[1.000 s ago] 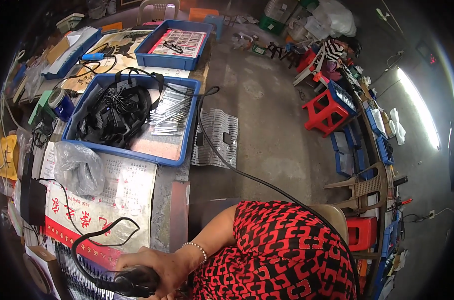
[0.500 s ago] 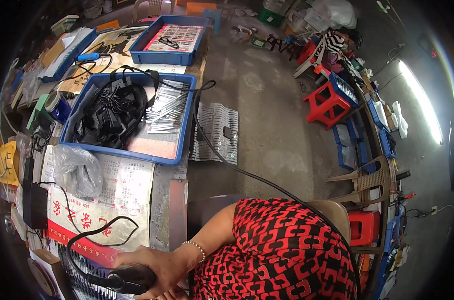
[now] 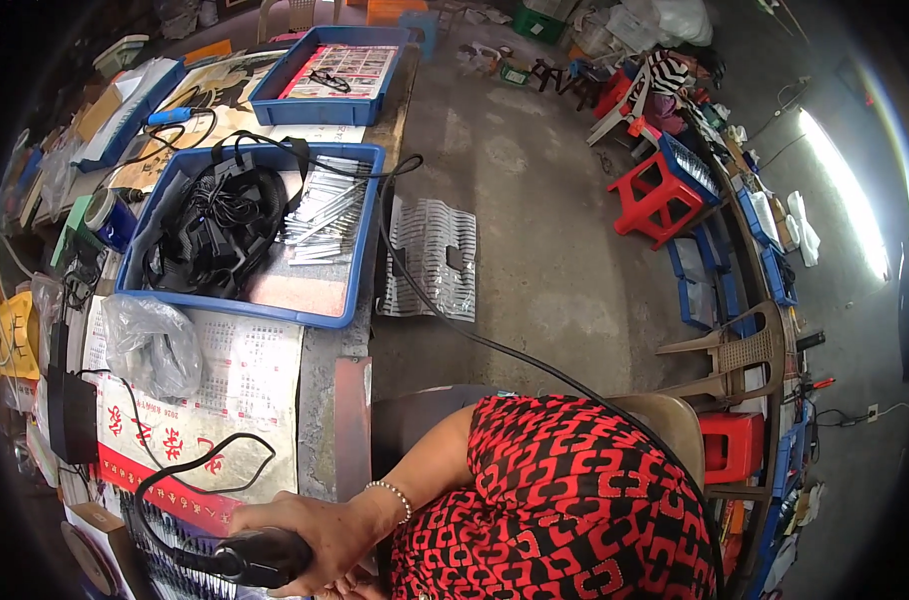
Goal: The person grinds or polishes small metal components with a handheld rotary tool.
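My right hand [image 3: 320, 535], with a bead bracelet at the wrist, is wrapped round a black corded hand tool [image 3: 265, 558] at the lower edge. The tool's working end is out of sight. A thick black cord [image 3: 153, 490] curves up from it over the table. Just below, only bent fingers of my left hand [image 3: 353, 584] show; they look closed, and what they hold is hidden. Close to the tool lie rows of thin dark-tipped pieces [image 3: 180, 582]. A red and white calendar sheet [image 3: 255, 370] covers the table beyond my right hand.
A blue tray [image 3: 237, 312] holds black straps, cables and silver rods. Behind it stands another blue tray [image 3: 320, 112]. A crumpled plastic bag [image 3: 155, 350] lies on the calendar. One black cable [image 3: 505, 352] runs from the tray past my sleeve. Red stools [image 3: 660, 200] stand at right.
The whole scene has shifted slightly left and up in the view. My right hand keeps its grip on the tool, and the left fingers below it have moved a little.
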`<state>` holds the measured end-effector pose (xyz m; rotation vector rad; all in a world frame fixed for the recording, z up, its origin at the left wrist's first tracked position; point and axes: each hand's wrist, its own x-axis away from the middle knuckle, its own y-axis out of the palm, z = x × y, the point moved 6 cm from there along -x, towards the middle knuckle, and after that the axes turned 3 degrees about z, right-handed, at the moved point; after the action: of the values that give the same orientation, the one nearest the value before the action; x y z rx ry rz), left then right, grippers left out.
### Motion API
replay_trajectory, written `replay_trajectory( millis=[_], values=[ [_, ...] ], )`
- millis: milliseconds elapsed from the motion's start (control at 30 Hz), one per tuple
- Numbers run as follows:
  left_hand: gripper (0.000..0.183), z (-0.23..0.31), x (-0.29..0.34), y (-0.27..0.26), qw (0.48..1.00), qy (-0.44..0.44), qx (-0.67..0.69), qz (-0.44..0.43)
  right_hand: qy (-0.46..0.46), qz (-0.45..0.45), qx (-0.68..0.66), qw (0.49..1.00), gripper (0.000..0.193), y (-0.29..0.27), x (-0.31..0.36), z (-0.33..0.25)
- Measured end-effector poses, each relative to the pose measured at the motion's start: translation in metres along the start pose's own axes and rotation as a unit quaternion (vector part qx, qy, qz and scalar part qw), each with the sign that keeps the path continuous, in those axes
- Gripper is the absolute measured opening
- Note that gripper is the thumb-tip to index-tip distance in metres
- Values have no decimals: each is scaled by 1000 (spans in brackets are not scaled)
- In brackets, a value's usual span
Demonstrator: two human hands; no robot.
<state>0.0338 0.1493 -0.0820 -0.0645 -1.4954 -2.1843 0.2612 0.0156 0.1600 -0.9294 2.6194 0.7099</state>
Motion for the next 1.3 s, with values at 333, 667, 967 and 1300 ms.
replay_trajectory(
  millis=[333, 667, 967, 1300],
  values=[
    [29, -6, -5, 88, 985, 64, -148, 68, 17, 13, 3, 1000, 50, -6, 2, 0],
    [24, 0, -5, 84, 967, 132, -189, 108, 97, -19, -31, 995, 52, -1, 1, 10],
    [21, -24, 9, 156, 974, 111, -131, 146, 117, -77, -43, 989, 52, -23, 9, -4],
    [17, -42, 56, 132, 954, 151, -143, 217, 131, -49, -53, 989, 53, -14, 24, 6]
  ],
)
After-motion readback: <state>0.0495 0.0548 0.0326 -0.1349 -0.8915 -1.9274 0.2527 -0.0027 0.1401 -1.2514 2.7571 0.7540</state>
